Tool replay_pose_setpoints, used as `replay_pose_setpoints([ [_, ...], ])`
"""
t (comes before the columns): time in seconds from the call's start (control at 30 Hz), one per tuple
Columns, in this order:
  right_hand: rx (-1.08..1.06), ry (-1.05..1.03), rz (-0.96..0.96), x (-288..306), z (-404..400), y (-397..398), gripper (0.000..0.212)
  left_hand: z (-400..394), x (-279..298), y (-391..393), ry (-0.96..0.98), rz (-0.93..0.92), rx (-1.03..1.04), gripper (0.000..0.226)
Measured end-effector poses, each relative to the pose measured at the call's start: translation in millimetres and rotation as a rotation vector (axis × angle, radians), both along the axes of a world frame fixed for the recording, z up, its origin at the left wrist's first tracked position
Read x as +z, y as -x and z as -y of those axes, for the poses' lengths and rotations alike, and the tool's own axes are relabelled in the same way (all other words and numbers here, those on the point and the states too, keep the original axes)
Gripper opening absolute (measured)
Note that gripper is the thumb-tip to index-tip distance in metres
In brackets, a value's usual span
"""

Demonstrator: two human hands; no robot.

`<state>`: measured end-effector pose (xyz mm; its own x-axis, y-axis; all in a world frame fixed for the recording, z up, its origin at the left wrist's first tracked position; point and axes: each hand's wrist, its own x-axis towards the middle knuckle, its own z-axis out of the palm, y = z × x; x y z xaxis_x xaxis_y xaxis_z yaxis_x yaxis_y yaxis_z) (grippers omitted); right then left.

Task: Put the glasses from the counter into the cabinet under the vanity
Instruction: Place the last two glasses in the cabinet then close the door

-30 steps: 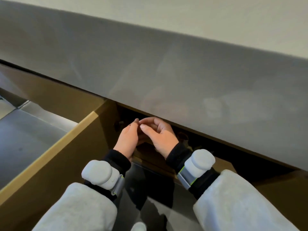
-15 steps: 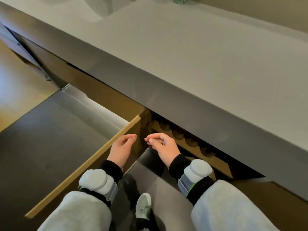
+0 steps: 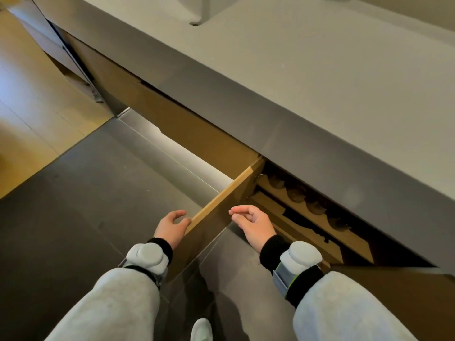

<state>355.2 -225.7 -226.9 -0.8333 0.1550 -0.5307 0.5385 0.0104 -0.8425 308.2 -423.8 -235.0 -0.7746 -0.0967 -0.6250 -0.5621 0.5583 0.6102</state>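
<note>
A pale grey vanity counter [image 3: 320, 77] runs from far left to near right across the upper part of the view, with the edge of a sink basin [image 3: 197, 13] at its far side and a thick grey front edge. Below it the floor is dark grey tile [image 3: 73, 205] near, giving way to a tan wood floor [image 3: 22, 119] at the far left. The wooden cabinet door [image 3: 221, 200] under the vanity stands swung out toward the viewer, seen edge-on, and to its right the open cabinet [image 3: 307, 217] shows wooden shelves in shadow with a row of rounded shapes on the upper one; whether these are the glasses cannot be told, and none shows on the visible counter. The left hand [image 3: 171, 225] is on the left side of the door with loosely curled fingers, its fingertips [image 3: 187, 221] touching the door's near edge. The right hand [image 3: 253, 223] hovers just right of the door in front of the open cabinet, fingers curled in with thumb and forefinger nearly pinched, holding nothing. Both forearms reach forward from the near edge in light grey sleeves [image 3: 118, 303] with black cuffs, each wrist carrying a pale wrist device [image 3: 147, 257]. A white shoe [image 3: 202, 331] shows between the arms at the near edge
</note>
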Motion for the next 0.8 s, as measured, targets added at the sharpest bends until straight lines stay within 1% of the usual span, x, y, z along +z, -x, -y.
replay_pose_setpoints([
  [0.23, -0.001, 0.054, 0.11, -17.7, 33.2, -3.3, 0.023, 19.8, -32.4, 15.1, 0.048, 0.213, -0.21, 0.055],
  [0.3, -0.004, 0.051, 0.118, -20.2, 37.8, -1.6, 0.023, 20.0, -38.0, 15.9, 0.044, 0.232, -0.253, 0.054],
  [0.47, -0.012, 0.037, 0.109, -22.5, 33.1, -3.4, 0.021, 9.5, -48.6, 12.2, 0.043, 0.249, -0.371, 0.039],
  [0.6, -0.031, 0.025, 0.106, -25.9, 20.3, -12.8, 0.019, -0.3, -52.9, 3.2, 0.117, 0.199, -0.423, 0.037],
  [0.8, -0.071, -0.01, 0.106, -28.9, -6.9, -35.8, 0.02, -26.4, -50.0, -27.5, 0.074, 0.247, -0.448, 0.04],
])
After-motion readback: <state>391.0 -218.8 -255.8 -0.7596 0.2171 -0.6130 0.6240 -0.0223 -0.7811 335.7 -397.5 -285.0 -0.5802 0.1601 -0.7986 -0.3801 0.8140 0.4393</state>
